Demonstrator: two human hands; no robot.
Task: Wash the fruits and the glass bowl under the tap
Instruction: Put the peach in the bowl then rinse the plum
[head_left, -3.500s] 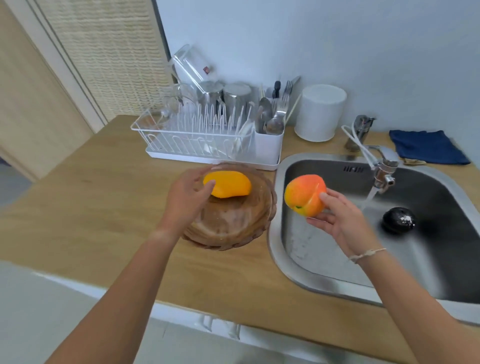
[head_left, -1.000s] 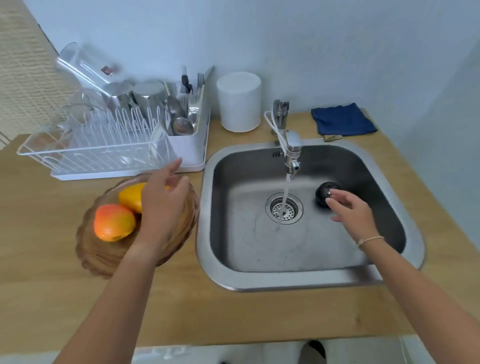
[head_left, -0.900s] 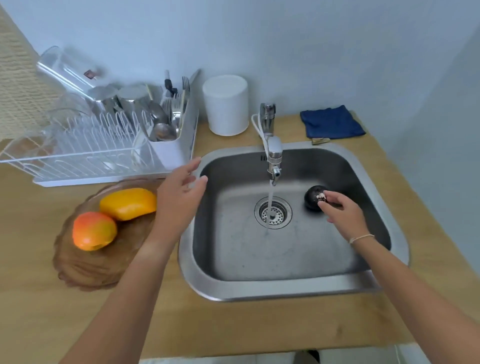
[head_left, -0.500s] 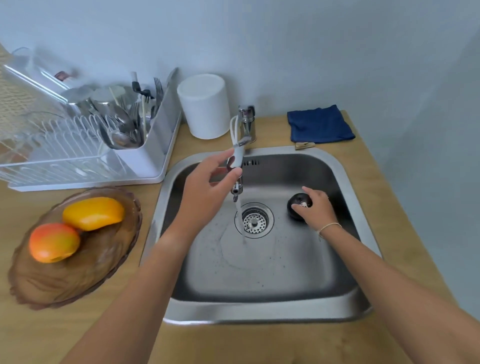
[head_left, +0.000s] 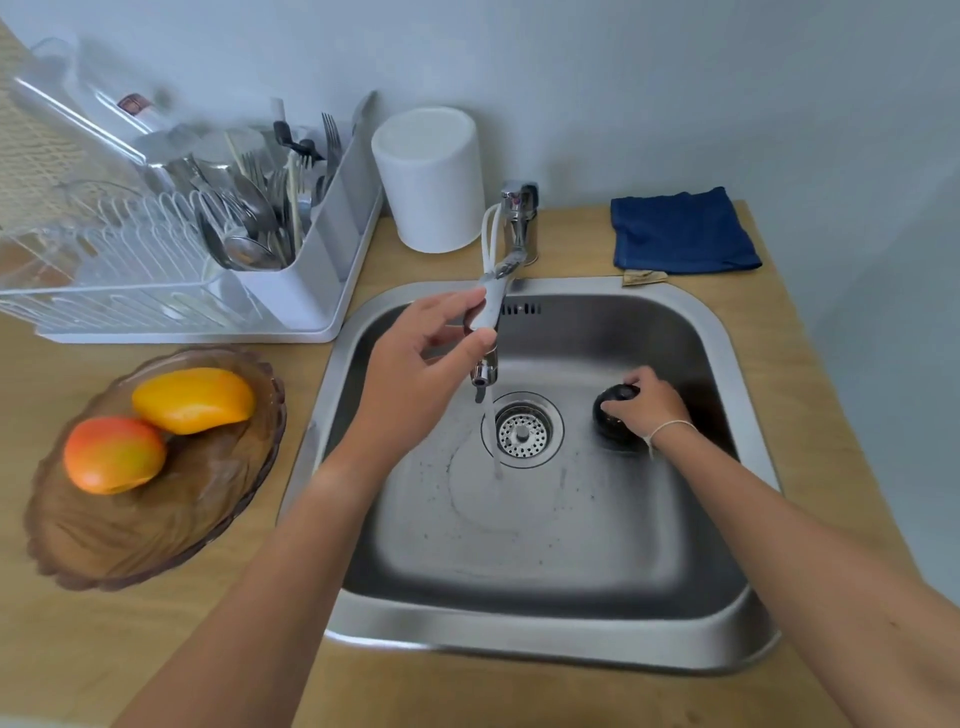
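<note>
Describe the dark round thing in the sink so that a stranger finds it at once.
Look into the steel sink. Right of the drain strainer, on the basin floor, sits the dark round thing, under the right hand. It is the only black, glossy item there.

Wooden counter (head_left: 130, 639) with bowl (head_left: 104, 540), rack (head_left: 291, 312), cloth (head_left: 680, 234).

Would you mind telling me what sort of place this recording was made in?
Most likely a small home kitchen: a steel sink with a running tap is set into a wooden counter, and a dish rack holding cutlery and glassware stands beside it.
</note>
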